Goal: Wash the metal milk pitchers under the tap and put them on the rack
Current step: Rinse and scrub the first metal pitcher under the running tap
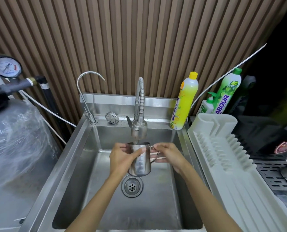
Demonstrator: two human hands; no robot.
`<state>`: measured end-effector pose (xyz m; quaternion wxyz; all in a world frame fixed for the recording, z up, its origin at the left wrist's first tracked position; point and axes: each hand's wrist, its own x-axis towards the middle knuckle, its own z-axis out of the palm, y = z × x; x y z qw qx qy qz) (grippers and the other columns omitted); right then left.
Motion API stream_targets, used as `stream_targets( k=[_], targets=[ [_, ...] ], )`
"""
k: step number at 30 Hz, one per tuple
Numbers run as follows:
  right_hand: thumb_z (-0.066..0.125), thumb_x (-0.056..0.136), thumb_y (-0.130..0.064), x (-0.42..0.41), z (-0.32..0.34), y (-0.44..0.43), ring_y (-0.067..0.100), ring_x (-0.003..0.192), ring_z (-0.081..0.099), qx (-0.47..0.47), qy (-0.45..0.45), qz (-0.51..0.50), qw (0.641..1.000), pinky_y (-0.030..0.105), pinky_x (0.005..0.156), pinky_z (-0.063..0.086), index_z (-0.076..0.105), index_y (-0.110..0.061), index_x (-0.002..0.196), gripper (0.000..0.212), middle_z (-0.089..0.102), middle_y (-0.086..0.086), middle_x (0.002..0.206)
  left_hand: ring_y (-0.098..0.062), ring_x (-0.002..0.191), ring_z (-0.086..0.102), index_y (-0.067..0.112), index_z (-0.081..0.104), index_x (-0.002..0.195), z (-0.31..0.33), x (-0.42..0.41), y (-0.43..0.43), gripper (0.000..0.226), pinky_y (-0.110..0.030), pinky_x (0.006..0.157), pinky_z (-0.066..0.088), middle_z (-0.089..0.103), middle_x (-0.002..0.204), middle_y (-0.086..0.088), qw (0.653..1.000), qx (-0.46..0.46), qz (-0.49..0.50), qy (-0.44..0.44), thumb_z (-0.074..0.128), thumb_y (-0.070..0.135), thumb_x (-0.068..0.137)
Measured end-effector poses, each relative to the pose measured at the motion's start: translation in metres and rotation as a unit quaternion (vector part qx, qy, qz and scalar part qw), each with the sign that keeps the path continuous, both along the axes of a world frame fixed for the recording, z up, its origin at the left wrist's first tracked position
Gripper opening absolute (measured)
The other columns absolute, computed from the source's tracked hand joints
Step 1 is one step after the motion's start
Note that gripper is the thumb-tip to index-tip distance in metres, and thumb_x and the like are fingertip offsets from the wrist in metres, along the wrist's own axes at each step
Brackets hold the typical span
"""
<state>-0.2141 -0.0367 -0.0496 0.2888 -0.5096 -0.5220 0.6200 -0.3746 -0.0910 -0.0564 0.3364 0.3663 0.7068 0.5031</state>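
Over the steel sink (75,158), both hands are holding a pitcher (140,162) under the tap (138,127): left hand (122,158) is wrapping its body, right hand (168,155) is pinching the handle at 3 o'clock; rack (226,156) is sitting right.

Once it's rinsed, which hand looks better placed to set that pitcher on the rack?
Probably the right hand: it already grips the pitcher's handle, and the rack lies on that side of the sink.

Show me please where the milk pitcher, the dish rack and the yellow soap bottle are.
milk pitcher (140,162): head view, on its metal body.
dish rack (223,148): head view, on its ribbed white part.
yellow soap bottle (187,101): head view, on its middle.
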Motion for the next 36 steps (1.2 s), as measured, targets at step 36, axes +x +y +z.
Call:
stream_targets(
  k=[36],
  targets=[
    [0.048, 0.094, -0.011, -0.02, -0.033, -0.014, 0.018, 0.089, 0.068, -0.068, 0.239, -0.068, 0.966, 0.03, 0.086, 0.054, 0.06, -0.005, 0.099, 0.014, 0.071, 0.007, 0.094, -0.011, 0.095, 0.053, 0.014, 0.056, 0.123, 0.003, -0.019, 0.001, 0.065, -0.012, 0.082, 0.036, 0.047, 0.103, 0.0, 0.975, 0.09, -0.109, 0.172, 0.081, 0.032, 0.067]
  ],
)
